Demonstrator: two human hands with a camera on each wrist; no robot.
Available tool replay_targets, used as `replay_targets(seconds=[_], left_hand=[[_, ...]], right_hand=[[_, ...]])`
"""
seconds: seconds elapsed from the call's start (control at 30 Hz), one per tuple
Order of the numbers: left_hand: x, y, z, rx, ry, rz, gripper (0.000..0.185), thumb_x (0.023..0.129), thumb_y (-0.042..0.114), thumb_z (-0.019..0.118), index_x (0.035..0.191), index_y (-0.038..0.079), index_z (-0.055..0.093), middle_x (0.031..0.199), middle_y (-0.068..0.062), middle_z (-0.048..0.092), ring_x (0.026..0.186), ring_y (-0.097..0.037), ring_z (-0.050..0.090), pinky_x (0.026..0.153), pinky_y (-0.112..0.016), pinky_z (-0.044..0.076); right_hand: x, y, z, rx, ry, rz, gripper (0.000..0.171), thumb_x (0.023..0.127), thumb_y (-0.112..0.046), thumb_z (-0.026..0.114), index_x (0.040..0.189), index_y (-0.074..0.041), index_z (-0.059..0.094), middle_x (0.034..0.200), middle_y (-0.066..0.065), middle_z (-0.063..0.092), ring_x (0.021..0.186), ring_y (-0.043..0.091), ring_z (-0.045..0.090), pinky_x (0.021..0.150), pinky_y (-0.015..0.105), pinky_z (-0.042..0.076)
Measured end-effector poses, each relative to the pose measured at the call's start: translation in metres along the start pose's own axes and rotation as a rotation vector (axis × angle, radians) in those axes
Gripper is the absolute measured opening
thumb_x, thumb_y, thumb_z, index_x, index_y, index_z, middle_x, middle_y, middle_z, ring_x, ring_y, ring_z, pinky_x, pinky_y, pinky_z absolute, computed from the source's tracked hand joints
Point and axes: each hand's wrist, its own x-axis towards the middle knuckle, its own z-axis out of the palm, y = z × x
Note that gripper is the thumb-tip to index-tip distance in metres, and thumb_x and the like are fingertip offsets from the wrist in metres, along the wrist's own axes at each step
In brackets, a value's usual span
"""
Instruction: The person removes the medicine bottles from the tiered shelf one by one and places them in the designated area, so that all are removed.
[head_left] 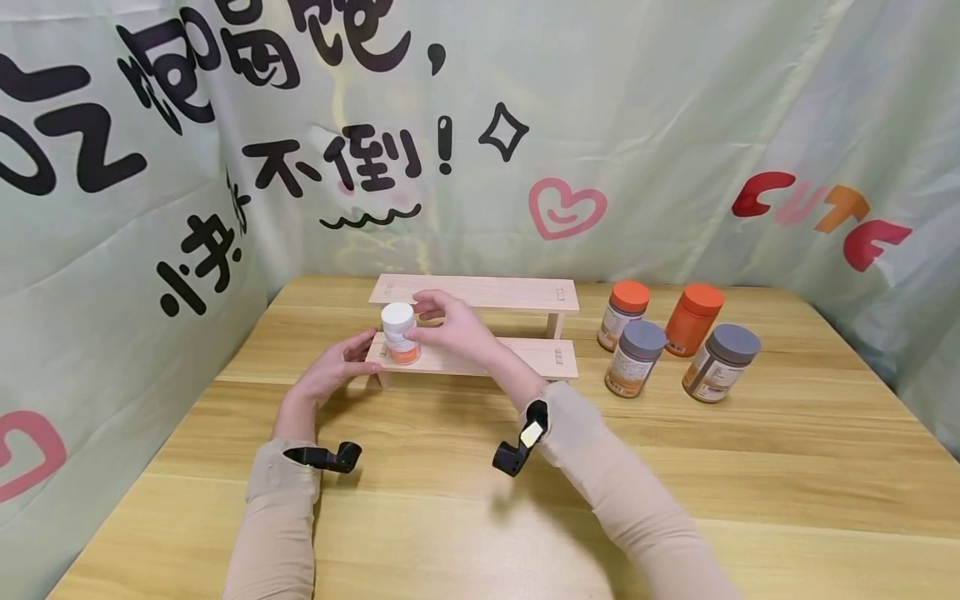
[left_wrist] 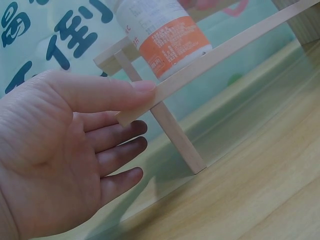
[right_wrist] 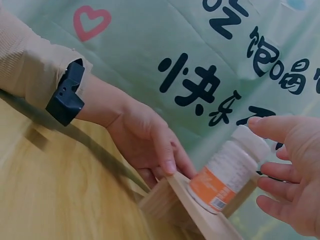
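Two hands worked at a two-tier wooden rack (head_left: 480, 357) on the desk (head_left: 480, 500). The left hand (head_left: 333, 371), fingers straight and relaxed, pressed its thumb on the lower shelf's left end, apparently steadying it. The right hand (head_left: 450, 327) curled loosely about a white-capped bottle (head_left: 400, 333) standing upright on that shelf, one fingertip near the cap; whether it truly gripped was unclear. Four capped jars (head_left: 663, 342) stood right of the rack, contents hidden.

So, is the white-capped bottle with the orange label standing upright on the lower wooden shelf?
Yes, upright: the white-capped bottle with the orange label stands base-down on the lower wooden shelf, cap on top.
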Motion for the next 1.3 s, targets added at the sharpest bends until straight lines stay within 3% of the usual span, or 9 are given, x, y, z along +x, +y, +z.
replay_targets(seconds=[0.27, 0.63, 1.3], left_hand=[[0.002, -0.003, 0.0, 0.002, 0.002, 0.002, 0.078, 0.085, 0.008, 0.064, 0.145, -0.006, 0.015, 0.151, -0.023, 0.013, 0.137, -0.037, 0.017, 0.111, -0.047, 0.015], [0.0, -0.001, 0.0, 0.021, -0.002, 0.015, 0.078, 0.086, 0.009, 0.063, 0.145, -0.006, 0.014, 0.15, -0.024, 0.014, 0.136, -0.038, 0.017, 0.111, -0.048, 0.016], [0.001, -0.004, -0.001, 0.035, -0.005, 0.024, 0.077, 0.087, 0.01, 0.062, 0.145, -0.006, 0.014, 0.15, -0.025, 0.014, 0.136, -0.039, 0.018, 0.111, -0.049, 0.015]], right_hand=[[0.003, 0.006, 0.014, -0.019, 0.016, 0.017, 0.058, 0.08, -0.016, 0.073, 0.13, -0.002, 0.048, 0.118, 0.01, 0.058, 0.108, 0.022, 0.055, 0.091, 0.031, 0.045], [0.006, 0.008, 0.027, -0.062, 0.049, 0.034, 0.06, 0.08, -0.018, 0.073, 0.132, -0.002, 0.047, 0.114, 0.009, 0.059, 0.1, 0.02, 0.056, 0.079, 0.026, 0.047], [-0.006, 0.003, 0.018, -0.074, 0.09, 0.046, 0.049, 0.081, -0.02, 0.072, 0.124, -0.005, 0.053, 0.109, 0.007, 0.062, 0.098, 0.019, 0.058, 0.081, 0.029, 0.048]])
